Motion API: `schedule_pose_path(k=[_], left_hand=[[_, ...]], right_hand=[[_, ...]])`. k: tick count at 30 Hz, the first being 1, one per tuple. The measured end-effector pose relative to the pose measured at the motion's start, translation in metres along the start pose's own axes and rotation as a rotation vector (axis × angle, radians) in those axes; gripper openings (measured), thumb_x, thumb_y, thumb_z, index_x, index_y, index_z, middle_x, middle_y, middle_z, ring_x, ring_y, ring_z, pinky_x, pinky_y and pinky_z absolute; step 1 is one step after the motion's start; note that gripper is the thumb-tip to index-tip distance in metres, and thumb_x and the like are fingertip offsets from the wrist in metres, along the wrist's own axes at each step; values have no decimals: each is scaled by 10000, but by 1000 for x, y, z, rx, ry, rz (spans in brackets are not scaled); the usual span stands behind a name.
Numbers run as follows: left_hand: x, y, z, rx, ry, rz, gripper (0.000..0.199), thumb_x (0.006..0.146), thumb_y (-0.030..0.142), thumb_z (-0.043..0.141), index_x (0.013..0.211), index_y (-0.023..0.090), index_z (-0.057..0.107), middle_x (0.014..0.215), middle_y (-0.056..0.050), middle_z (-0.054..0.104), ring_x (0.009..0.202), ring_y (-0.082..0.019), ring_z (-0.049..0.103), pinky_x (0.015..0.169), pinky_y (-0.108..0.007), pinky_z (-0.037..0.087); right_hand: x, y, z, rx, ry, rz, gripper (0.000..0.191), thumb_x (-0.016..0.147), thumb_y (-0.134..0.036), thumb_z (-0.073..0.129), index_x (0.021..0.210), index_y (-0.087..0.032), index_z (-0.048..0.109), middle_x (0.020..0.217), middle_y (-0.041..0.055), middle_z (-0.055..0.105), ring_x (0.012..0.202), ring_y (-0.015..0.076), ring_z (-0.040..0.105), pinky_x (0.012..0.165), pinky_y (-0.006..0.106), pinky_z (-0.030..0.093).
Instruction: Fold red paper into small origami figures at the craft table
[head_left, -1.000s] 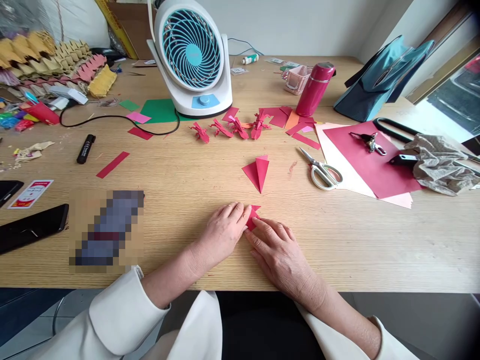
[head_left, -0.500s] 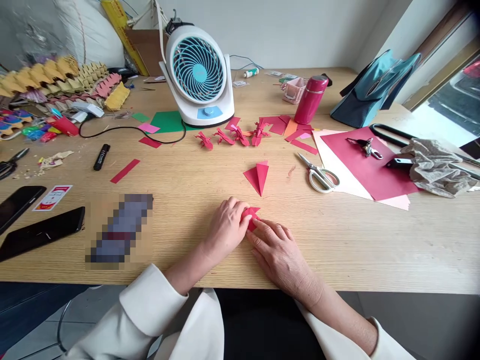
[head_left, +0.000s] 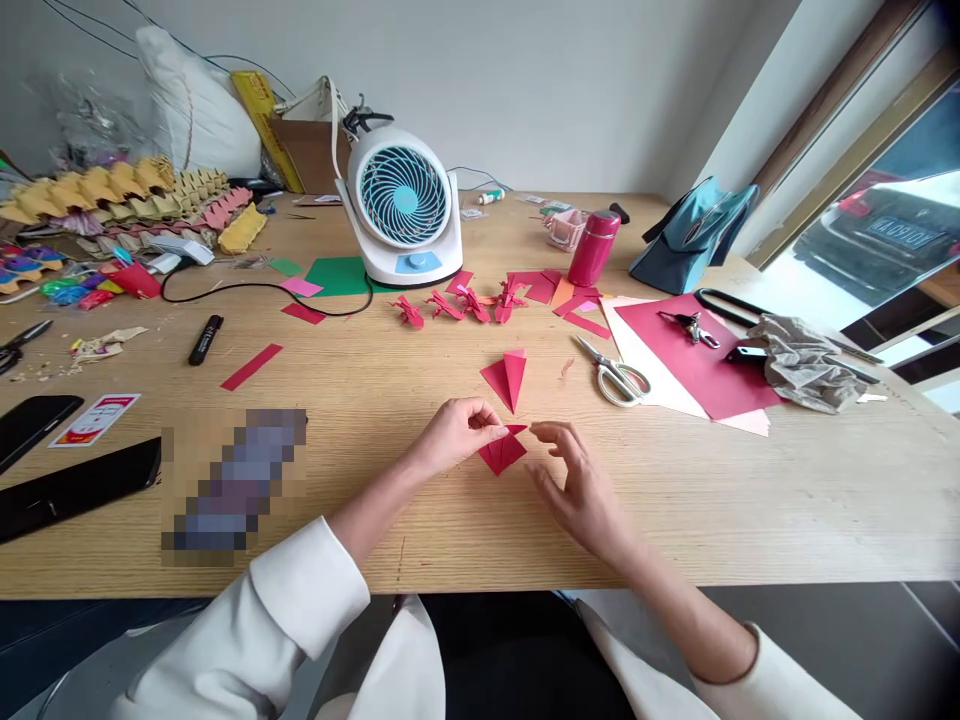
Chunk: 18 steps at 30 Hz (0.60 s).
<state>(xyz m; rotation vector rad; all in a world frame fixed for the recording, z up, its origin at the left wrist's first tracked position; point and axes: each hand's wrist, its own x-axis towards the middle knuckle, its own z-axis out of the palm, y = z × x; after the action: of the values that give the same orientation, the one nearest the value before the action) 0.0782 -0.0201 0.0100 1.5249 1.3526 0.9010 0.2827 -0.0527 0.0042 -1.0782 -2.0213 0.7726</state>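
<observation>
A small folded red paper [head_left: 502,455] lies on the wooden table [head_left: 405,510] near its front edge. My left hand [head_left: 457,432] pinches its upper left part between thumb and fingers. Just right of the paper is my right hand [head_left: 577,490], raised a little, its thumb and fingers apart and nothing between them. A second folded red piece [head_left: 512,380] with a pointed lower end lies behind my hands. Farther back, several small red folded paper figures [head_left: 471,304] stand in a row in front of the white fan [head_left: 444,262].
Scissors [head_left: 622,383] lie to the right, beside a large red sheet [head_left: 675,350]. A red bottle [head_left: 594,248] and a teal bag [head_left: 686,245] stand behind. On the left are a black marker [head_left: 205,340], a red strip [head_left: 252,367] and a phone [head_left: 82,487].
My right hand has lifted off the small folded paper and moved right, its fingers now apart. More of the paper shows. The view has tilted up, revealing more wall and window.
</observation>
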Motion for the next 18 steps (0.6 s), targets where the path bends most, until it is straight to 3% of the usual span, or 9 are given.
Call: schedule_pose_path(k=[2, 5, 10, 18], left_hand=[[1, 2, -2, -154, -20, 16, 265, 751, 378, 731, 719, 139, 623, 668, 1, 627, 603, -104, 532, 576, -226, 405], [0, 3, -7, -342, -32, 48, 296, 731, 389, 763, 729, 138, 607, 693, 11, 612, 637, -96, 536, 605, -219, 418], [-4, 1, -23, -451, 33, 110, 282, 708, 356, 802, 730, 131, 632, 693, 24, 593, 647, -79, 515, 631, -209, 414], [-4, -4, -33, -444, -4, 61, 296, 732, 388, 779, 750, 119, 656, 704, -11, 639, 648, -108, 561, 627, -228, 431]], right_hand=[[20, 2, -4, 180, -100, 134, 225, 924, -361, 556, 1062, -189, 595, 1005, 75, 657, 875, 192, 630, 740, 325, 507], [50, 5, -4, 329, -238, 225, 327, 879, -479, 603, 760, -176, 574, 668, -3, 572, 580, 118, 489, 529, 255, 373], [76, 5, 11, 567, -282, 158, 367, 806, -507, 695, 723, -181, 549, 640, -33, 509, 580, 96, 420, 556, 246, 347], [74, 0, 28, 704, -240, 221, 383, 791, -512, 713, 689, -183, 544, 644, -29, 518, 597, 98, 448, 601, 245, 393]])
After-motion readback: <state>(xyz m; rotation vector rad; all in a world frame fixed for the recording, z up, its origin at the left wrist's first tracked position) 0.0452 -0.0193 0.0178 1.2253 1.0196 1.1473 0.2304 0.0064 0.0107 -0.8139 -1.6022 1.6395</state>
